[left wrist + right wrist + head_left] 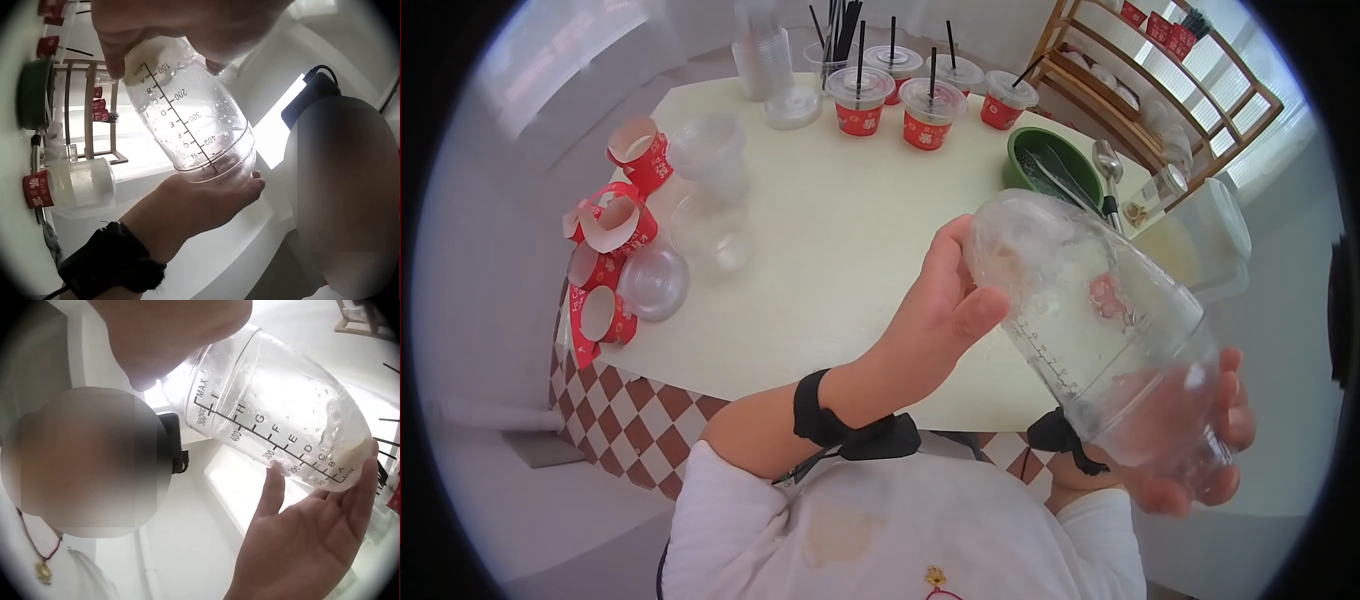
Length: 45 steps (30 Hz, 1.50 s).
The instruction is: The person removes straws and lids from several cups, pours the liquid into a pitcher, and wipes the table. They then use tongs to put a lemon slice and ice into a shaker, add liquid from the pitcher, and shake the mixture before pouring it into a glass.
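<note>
A clear shaker bottle point(1100, 320) with a printed scale is held tilted in the air between both hands, its rounded end toward the upper left. My left hand point(930, 320) grips that rounded end, thumb on the near side. My right hand point(1190, 430) is wrapped round the other end, seen partly through the clear wall. In the left wrist view, droplets cling inside the bottle point(194, 119), with the right hand point(194, 206) under it. The right wrist view has the left hand point(300, 544) at the end marked MIN, where a little pale matter lies.
Lidded red cups with black straws point(930, 115) stand at the table's back. A green bowl point(1025, 170), a metal spoon point(1107, 165) and a clear pitcher point(1230, 225) are at right. Red paper sleeves point(610, 315) and clear cups point(710, 150) line the left side. A wooden rack point(1090, 80) stands behind.
</note>
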Motion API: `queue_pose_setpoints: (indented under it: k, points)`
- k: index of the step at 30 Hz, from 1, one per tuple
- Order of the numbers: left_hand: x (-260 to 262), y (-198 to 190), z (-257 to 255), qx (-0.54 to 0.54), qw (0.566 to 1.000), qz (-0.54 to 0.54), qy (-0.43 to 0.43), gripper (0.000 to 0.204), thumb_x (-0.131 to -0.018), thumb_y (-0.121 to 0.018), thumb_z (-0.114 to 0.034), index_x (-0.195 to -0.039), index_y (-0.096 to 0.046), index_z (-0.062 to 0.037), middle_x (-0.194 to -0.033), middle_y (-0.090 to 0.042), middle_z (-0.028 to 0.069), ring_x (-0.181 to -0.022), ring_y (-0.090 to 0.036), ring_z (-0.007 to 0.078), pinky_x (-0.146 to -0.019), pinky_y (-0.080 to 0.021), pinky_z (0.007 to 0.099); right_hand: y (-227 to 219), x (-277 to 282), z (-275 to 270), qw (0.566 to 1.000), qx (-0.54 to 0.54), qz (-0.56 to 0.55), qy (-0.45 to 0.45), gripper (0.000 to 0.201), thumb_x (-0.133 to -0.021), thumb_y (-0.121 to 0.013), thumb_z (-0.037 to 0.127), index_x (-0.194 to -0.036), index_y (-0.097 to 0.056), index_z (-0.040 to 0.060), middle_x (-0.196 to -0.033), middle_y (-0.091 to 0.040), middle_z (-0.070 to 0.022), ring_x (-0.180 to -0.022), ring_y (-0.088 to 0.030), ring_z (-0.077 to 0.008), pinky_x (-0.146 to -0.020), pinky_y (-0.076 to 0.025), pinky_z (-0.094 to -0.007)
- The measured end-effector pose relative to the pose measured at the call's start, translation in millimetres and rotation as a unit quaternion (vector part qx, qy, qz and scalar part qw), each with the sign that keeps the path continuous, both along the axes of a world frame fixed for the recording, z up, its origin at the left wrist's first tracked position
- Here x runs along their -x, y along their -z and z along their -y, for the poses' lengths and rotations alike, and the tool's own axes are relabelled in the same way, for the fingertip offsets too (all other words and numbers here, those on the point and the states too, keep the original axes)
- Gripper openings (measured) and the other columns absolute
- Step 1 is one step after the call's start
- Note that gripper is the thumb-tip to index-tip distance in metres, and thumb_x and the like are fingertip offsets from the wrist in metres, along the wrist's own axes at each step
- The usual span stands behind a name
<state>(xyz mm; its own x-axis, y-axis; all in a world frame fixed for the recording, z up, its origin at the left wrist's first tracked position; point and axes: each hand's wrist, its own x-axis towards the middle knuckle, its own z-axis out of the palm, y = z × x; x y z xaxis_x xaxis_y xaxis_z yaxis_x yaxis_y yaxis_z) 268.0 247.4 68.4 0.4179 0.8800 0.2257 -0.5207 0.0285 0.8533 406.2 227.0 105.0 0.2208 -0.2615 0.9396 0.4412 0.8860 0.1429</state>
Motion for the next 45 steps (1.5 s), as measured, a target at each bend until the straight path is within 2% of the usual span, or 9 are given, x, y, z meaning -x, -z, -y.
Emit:
queue_pose_setpoints:
  k: [6,9,13,15,19,22,25,32,45]
  points:
    - [-1,54,-24,0.267,0.955,-0.023,0.126,0.047,-0.096,-0.035,-0.036,-0.129,-0.03,-0.0041,-0.126,-0.043,0.0054,-0.116,-0.042,0.0137,-0.1,-0.032,0.0325,33,-28,-21,0.885,0.46,-0.055,-0.033,0.021,-0.088,-0.051,0.007,-0.108,-0.052,-0.0002,-0.103,-0.057,-0.0111,-0.098,-0.054,-0.0186,-0.089,-0.039,-0.031]
    - [-1,44,-15,0.205,0.974,-0.046,0.081,0.047,-0.096,-0.035,-0.037,-0.129,-0.03,-0.0039,-0.126,-0.042,0.0055,-0.115,-0.043,0.0135,-0.099,-0.033,0.0319,26,-25,-11,0.916,0.398,-0.037,0.014,0.024,-0.089,-0.051,0.013,-0.11,-0.051,0.0009,-0.102,-0.056,-0.0115,-0.098,-0.055,-0.0201,-0.091,-0.039,-0.0325]
    - [3,-5,7,-0.101,0.995,0.013,-0.017,0.054,-0.092,-0.043,-0.044,-0.124,-0.03,-0.0022,-0.121,-0.04,0.0067,-0.112,-0.04,0.0155,-0.099,-0.031,0.0342,-11,3,4,0.997,-0.003,-0.019,-0.076,0.03,-0.091,-0.051,0.024,-0.111,-0.049,0.0024,-0.101,-0.056,-0.0128,-0.098,-0.055,-0.0236,-0.095,-0.039,-0.036]
    - [2,9,-4,-0.041,0.999,-0.009,0.014,0.056,-0.092,-0.042,-0.045,-0.126,-0.028,-0.0019,-0.123,-0.04,0.0075,-0.113,-0.041,0.0161,-0.1,-0.031,0.0343,-9,-2,5,0.998,0.034,0.019,-0.05,0.031,-0.091,-0.051,0.025,-0.111,-0.049,0.0026,-0.101,-0.056,-0.0127,-0.098,-0.055,-0.0233,-0.096,-0.039,-0.0361]
    - [8,49,-25,0.235,0.961,-0.039,0.14,0.05,-0.095,-0.035,-0.041,-0.128,-0.031,-0.0044,-0.126,-0.043,0.0071,-0.114,-0.043,0.0155,-0.099,-0.034,0.0326,34,-21,-19,0.873,0.487,-0.028,0.016,0.031,-0.09,-0.052,0.026,-0.11,-0.049,0.0024,-0.102,-0.057,-0.0126,-0.099,-0.055,-0.0234,-0.094,-0.041,-0.0377]
    - [3,49,-19,0.186,0.976,-0.057,0.095,0.052,-0.095,-0.035,-0.043,-0.13,-0.031,-0.0045,-0.126,-0.043,0.0067,-0.115,-0.043,0.0158,-0.098,-0.035,0.0342,30,-27,-11,0.885,0.461,-0.011,0.064,0.039,-0.092,-0.047,0.036,-0.12,-0.041,0.0089,-0.106,-0.053,-0.013,-0.103,-0.054,-0.0231,-0.089,-0.044,-0.0406]
    - [7,6,0,-0.004,0.999,-0.022,0.04,0.059,-0.093,-0.04,-0.045,-0.13,-0.026,-0.0013,-0.126,-0.04,0.0094,-0.118,-0.039,0.0177,-0.101,-0.031,0.0346,8,-11,23,0.988,0.151,-0.002,0.018,0.043,-0.092,-0.042,0.042,-0.12,-0.035,0.0108,-0.11,-0.047,-0.0116,-0.104,-0.053,-0.0248,-0.095,-0.043,-0.0439]
    - [5,54,-21,0.246,0.952,-0.112,0.146,0.054,-0.096,-0.031,-0.043,-0.133,-0.029,-0.005,-0.129,-0.043,0.0053,-0.119,-0.041,0.0152,-0.101,-0.031,0.0313,28,-30,-17,0.902,0.432,0.002,-0.005,0.027,-0.091,-0.05,0.017,-0.113,-0.049,0.0014,-0.102,-0.057,-0.0091,-0.098,-0.054,-0.0166,-0.089,-0.04,-0.0297]
    - [27,68,-11,0.146,0.965,-0.192,0.108,0.052,-0.096,-0.034,-0.039,-0.135,-0.026,-0.0046,-0.133,-0.036,0.0065,-0.123,-0.033,0.0168,-0.104,-0.023,0.0344,43,-9,-41,0.842,0.533,0.024,-0.078,0.024,-0.083,-0.061,0.009,-0.105,-0.055,0.0028,-0.097,-0.054,-0.0073,-0.091,-0.052,-0.0151,-0.081,-0.041,-0.026]
